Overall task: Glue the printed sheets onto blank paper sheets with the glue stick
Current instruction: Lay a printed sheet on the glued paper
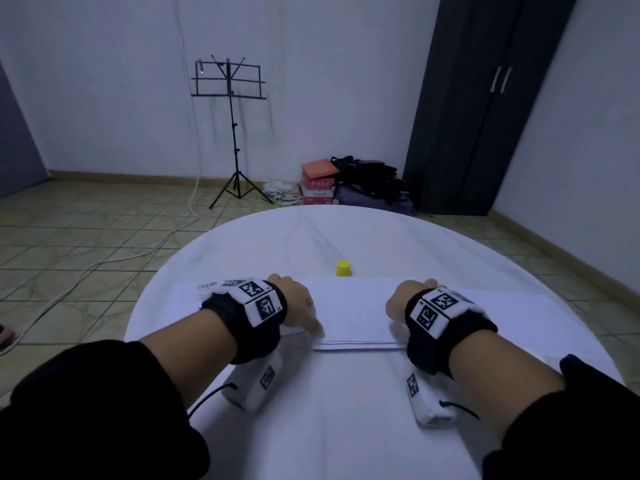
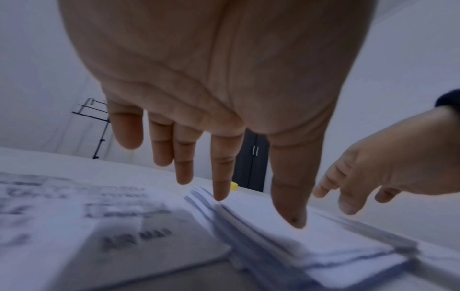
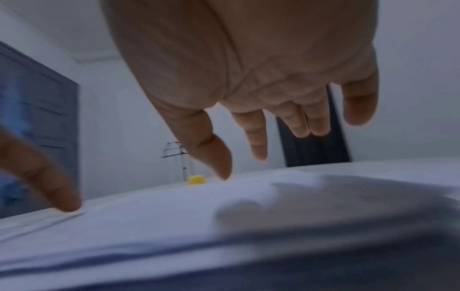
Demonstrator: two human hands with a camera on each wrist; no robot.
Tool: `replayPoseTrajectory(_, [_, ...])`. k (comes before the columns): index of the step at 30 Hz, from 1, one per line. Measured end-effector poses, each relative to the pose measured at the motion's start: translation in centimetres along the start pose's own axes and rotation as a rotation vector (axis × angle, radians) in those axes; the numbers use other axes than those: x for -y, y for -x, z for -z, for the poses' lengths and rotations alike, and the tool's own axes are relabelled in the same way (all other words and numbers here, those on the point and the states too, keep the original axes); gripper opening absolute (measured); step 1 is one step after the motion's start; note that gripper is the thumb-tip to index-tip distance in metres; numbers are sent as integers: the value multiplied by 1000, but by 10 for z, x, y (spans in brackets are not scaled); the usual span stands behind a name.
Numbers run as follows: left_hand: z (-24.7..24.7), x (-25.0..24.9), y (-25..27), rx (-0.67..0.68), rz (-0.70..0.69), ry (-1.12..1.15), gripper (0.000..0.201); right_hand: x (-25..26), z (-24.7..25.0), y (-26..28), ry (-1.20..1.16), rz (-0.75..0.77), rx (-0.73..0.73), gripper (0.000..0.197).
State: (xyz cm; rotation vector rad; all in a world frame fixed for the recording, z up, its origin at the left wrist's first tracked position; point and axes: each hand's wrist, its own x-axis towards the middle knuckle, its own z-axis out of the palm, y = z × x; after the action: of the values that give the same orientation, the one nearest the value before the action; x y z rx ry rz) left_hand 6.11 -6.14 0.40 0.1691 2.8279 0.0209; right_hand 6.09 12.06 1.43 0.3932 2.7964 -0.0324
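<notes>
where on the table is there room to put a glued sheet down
Free: the far table beyond the glue stick, and the near strip between the wrists. Crowded: the middle band, with printed sheets at left, the blank stack under the left hand and right hand, more sheets at right.

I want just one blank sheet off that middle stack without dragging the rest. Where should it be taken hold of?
Take the top sheet of the blank stack at its near left corner, coming from the left side, where the left hand already touches its edge with thumb and forefinger. The left wrist view shows the sheets fanned apart there, so a single layer should be easiest to separate and pinch.
</notes>
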Motion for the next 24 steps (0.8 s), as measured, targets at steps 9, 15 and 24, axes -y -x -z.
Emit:
replayPoseTrajectory(9, [7, 123, 12, 61, 233, -102, 55, 118, -16, 61, 199, 683, -5, 37])
replayPoseTrajectory(15, [-7, 155, 11, 56, 290, -82, 79, 155, -29, 78, 480, 800, 126, 28])
replayPoseTrajectory(24, [-4, 166, -3, 52, 319, -23, 95, 160, -35, 67, 391, 722, 116, 42])
